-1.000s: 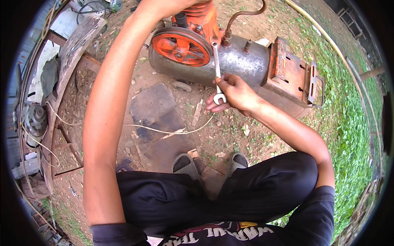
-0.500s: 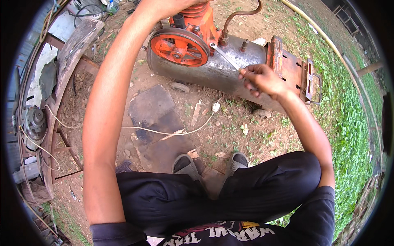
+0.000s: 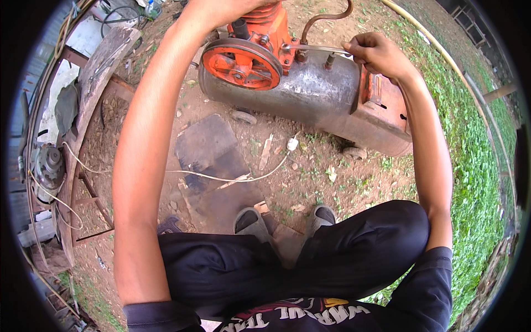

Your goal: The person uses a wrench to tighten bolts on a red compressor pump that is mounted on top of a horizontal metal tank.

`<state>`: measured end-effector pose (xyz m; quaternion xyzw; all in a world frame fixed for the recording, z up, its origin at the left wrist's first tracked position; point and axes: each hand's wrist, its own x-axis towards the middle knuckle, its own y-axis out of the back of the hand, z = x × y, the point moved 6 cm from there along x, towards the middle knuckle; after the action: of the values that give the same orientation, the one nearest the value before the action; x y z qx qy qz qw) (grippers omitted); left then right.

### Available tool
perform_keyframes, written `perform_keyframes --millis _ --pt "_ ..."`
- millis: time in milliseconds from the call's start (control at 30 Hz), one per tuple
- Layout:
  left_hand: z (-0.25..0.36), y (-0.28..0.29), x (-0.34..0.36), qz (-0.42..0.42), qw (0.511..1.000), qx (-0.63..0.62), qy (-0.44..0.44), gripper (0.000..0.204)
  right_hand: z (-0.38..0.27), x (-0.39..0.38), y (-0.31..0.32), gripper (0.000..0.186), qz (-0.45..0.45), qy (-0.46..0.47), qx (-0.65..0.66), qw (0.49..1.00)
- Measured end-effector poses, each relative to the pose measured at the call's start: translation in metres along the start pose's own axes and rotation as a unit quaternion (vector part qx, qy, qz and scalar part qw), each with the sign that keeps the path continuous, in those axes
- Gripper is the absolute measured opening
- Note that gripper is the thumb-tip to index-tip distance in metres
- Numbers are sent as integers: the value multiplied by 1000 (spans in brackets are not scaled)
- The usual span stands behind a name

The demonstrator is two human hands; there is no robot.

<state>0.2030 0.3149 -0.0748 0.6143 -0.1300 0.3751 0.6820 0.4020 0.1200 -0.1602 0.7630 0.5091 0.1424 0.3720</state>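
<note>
My left hand point(image 3: 227, 10) reaches to the finned top of the orange compressor pump point(image 3: 275, 27) at the frame's upper edge; its fingers are out of sight. My right hand point(image 3: 376, 55) is closed on the far end of a steel wrench point(image 3: 317, 47), which lies nearly level, its other end on a bolt at the pump's right side beside a copper pipe point(image 3: 331, 19). The spoked orange pulley wheel point(image 3: 240, 63) faces me above a grey steel tank point(image 3: 298, 99) on small wheels, with a rusty mounting plate point(image 3: 376, 105) at its right end.
A metal sheet point(image 3: 202, 141) and white cord point(image 3: 243, 179) lie on the dirt before my sandals point(image 3: 249, 221). Weathered planks point(image 3: 97, 91), cables and a metal part point(image 3: 48, 169) are at left. Grass and a yellow hose point(image 3: 431, 41) are at right.
My right hand has swung up and to the right, turning the wrench from upright through a slant to nearly level. My left arm has hardly moved.
</note>
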Motion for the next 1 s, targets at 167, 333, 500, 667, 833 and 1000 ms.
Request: perform_keyframes --millis 167,333,500,667,833,1000 --pt "-1 -2 1 -3 1000 -12 0 86 15 -41 -33 33 83 -57 43 994" --pt "0 -2 2 13 999 -22 -23 84 45 -51 -78 30 60 -72 273 958" --pt "2 0 2 7 1000 -7 -9 84 37 -62 -94 29 22 -85 259 962" --pt "1 -1 1 13 1000 -3 -2 84 19 -70 -132 38 -169 -106 275 940" --pt "2 0 -1 19 1000 -12 -20 84 -10 -69 -168 34 -218 -131 439 862" --pt "2 0 1 14 1000 -19 -7 84 -24 -57 -199 31 -201 -150 505 826"
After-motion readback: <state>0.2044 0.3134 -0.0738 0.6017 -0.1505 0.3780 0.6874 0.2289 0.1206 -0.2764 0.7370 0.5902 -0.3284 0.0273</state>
